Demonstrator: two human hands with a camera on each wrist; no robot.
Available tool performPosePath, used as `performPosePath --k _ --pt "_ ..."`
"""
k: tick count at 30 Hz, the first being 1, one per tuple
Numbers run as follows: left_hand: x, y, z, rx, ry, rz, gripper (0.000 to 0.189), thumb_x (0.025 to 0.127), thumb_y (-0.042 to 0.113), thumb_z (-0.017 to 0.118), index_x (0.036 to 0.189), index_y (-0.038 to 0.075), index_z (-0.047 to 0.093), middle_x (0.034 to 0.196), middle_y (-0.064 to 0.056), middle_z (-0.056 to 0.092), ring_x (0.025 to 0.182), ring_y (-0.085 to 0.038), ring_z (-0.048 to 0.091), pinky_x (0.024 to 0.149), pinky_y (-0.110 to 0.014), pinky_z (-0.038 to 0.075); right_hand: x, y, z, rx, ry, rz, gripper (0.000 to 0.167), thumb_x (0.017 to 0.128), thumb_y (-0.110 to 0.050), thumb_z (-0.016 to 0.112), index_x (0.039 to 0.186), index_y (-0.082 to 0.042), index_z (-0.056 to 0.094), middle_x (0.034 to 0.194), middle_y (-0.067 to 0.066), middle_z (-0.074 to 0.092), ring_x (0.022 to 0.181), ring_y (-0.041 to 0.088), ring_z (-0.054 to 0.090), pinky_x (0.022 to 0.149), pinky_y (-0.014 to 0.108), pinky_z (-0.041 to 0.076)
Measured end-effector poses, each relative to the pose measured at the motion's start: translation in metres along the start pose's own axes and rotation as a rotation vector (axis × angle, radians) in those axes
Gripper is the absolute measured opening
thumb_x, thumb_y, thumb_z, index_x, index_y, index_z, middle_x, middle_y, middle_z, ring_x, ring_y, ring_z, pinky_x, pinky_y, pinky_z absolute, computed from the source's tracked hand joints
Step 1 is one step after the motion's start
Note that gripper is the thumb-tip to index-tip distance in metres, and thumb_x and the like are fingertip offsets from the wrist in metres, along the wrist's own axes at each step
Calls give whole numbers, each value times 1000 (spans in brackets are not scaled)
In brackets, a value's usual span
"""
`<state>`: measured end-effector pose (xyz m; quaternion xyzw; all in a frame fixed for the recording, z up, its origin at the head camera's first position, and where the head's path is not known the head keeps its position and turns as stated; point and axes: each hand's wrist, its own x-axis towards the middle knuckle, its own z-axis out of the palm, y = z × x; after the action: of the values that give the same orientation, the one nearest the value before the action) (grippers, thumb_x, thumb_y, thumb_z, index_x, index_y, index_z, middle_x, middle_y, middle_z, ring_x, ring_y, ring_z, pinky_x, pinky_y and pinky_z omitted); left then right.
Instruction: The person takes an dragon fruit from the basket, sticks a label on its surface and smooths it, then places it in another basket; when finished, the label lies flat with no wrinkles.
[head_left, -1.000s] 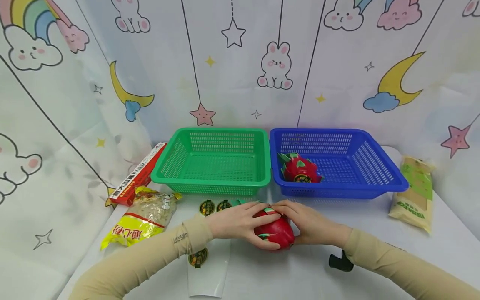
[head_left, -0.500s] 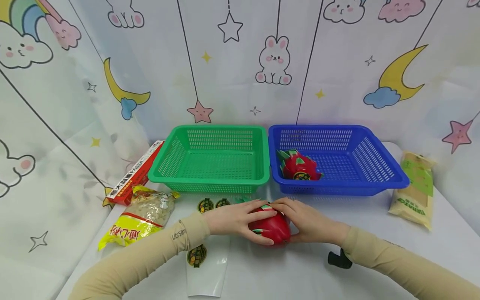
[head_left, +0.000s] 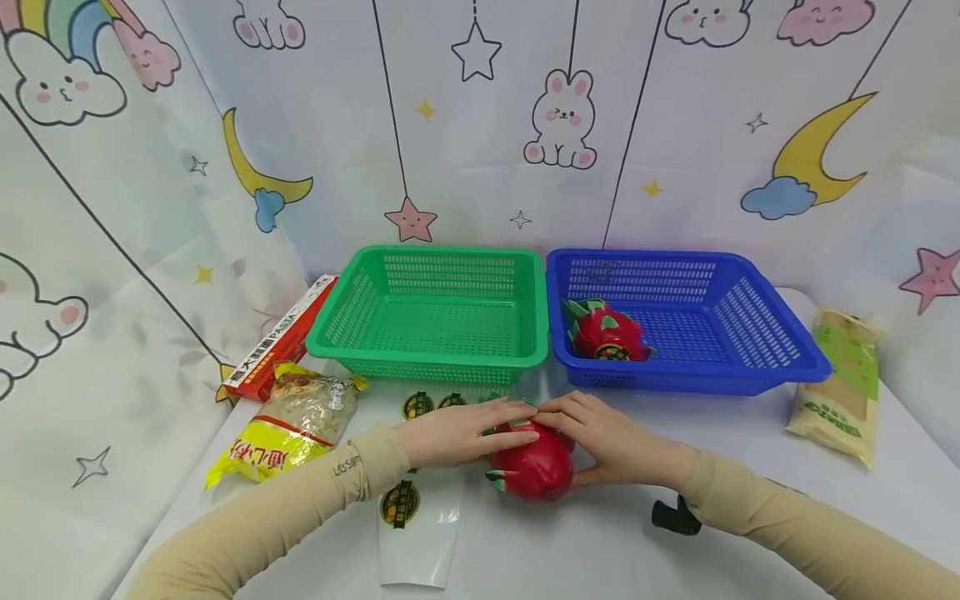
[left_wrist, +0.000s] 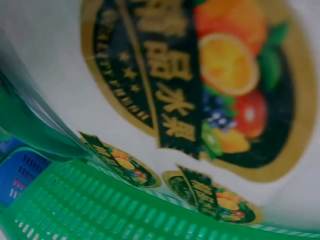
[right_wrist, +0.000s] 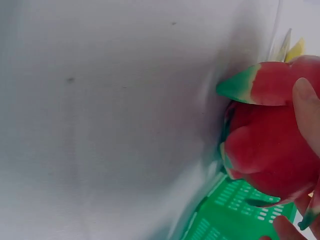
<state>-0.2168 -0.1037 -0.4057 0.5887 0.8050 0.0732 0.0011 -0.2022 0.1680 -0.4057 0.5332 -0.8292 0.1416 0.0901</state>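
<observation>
A red dragon fruit (head_left: 534, 471) with green-tipped scales sits on the white desk (head_left: 540, 550), between a person's two hands. The left hand (head_left: 461, 432) lies over it from the fruit's ten o'clock, fingers fairly straight across its top; the thumb is hidden in the head view. The right hand (head_left: 611, 440) comes from about two o'clock and grasps the fruit, fingers arched over the top and thumb low against its side. The fingertips of the two hands nearly meet.

With the fruit as the hub and twelve towards the printed curtain (head_left: 480, 187), a green basket (head_left: 427, 364) stands at eleven o'clock. A blue basket (head_left: 697, 379) stands between one and two, just beside the green one; near its front left corner lies a second dragon fruit (head_left: 609, 332) wearing a round black-and-gold label. A white sticker sheet (head_left: 420, 558) lies at eight o'clock, partly under the left sleeve (head_left: 330, 483); the left wrist view shows fruit and Chinese characters on its stickers. A clear-and-yellow bag (head_left: 292, 429) lies near nine, a red pasta box (head_left: 281, 342) at ten. A tan-and-green packet (head_left: 840, 387) lies between two and three, and a small black object (head_left: 675, 517) between three and four, just beside the right sleeve (head_left: 787, 517).
</observation>
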Motion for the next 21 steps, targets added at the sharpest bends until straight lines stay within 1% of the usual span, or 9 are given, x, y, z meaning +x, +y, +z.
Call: performPosePath --k 2,3,4,7,9,14,16,18,21 --pt "-2 0 1 40 26 -5 59 97 26 48 148 26 18 152 1 25 137 -26 31 102 -40 39 1 -1 0 2 -7 -1 79 75 -63 58 133 -11 44 127 -2 48 112 12 43 89 36 47" --pt "-3 -1 1 119 52 41 62 94 23 53 147 20 20 151 -4 27 135 -28 34 102 -38 40 2 -2 0 5 -13 1 79 76 -64 57 133 -11 44 127 -2 48 113 12 44 89 36 48" --pt "-4 -2 1 163 72 57 64 92 22 57 146 18 23 149 -6 30 133 -29 37 101 -37 41 3 -2 0 7 -19 5 80 76 -64 56 134 -11 43 128 -2 48 113 12 44 90 36 47" --pt "-7 -3 1 231 95 52 72 84 23 68 143 13 29 146 -7 35 128 -28 43 99 -34 43 3 -4 -1 18 -38 18 83 74 -65 56 136 -11 41 129 -2 48 114 12 45 92 38 47" --pt "-10 -4 0 239 85 26 77 79 24 73 143 12 31 144 -6 38 128 -26 43 100 -33 41 4 -4 -1 25 -51 27 86 72 -63 62 137 -12 40 130 -2 47 115 12 45 93 39 46" --pt "-15 -9 -4 215 63 -48 85 72 25 79 141 9 33 141 -5 41 130 -19 40 104 -30 38 4 -5 -2 36 -52 27 95 62 -52 79 137 -11 39 131 0 46 116 14 44 91 39 47" --pt "-18 -13 -6 220 64 -71 84 71 23 80 140 9 35 140 -6 43 130 -19 40 103 -30 38 4 -5 -2 34 -48 19 97 59 -52 80 137 -11 39 131 0 46 116 14 44 91 39 47" --pt "-23 -17 -8 222 71 -115 80 72 20 80 139 8 37 138 -6 45 128 -20 42 103 -30 39 5 -5 -2 36 -45 13 99 58 -54 80 137 -11 40 132 0 45 116 15 44 91 39 47" --pt "-32 -23 -12 215 87 -229 70 74 16 77 134 7 43 132 -7 50 121 -21 48 100 -32 42 6 -6 -2 39 -54 10 99 58 -57 77 138 -12 39 132 0 44 116 15 43 90 38 47"
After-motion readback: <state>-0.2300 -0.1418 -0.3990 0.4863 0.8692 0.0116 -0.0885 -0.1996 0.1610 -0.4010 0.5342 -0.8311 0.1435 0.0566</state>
